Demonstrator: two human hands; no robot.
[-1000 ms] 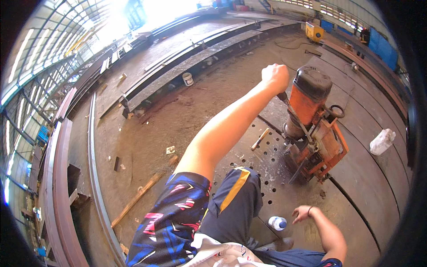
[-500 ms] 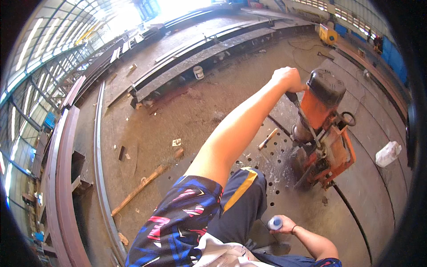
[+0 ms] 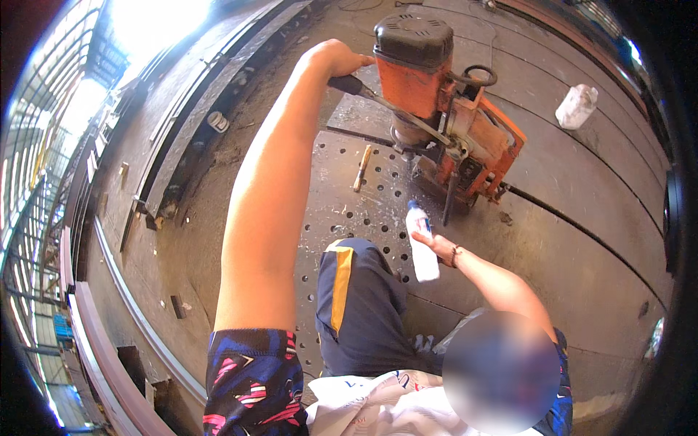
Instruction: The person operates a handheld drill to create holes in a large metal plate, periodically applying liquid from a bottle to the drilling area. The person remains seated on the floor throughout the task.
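An orange magnetic drill press with a black motor cap stands on the plate in front of me. My left hand is closed around its black-gripped feed handle, fingers near the motor housing. Below the motor, the chuck and bit point down at the plate, wet with whitish fluid and chips. In my right hand is a white plastic squeeze bottle with a blue top, tilted with its tip toward the bit. The steel plate under the drill has rows of drilled holes.
A wooden-handled brush lies on the plate, left of the bit. A black cable runs from the drill to the right. Farther right stands a whitish plastic container. Long steel beams and a white bucket are at the left.
My right hand has raised the bottle from beside my knee up toward the drill bit. The view has swung right, so the drill sits farther left; my left hand stays on the handle.
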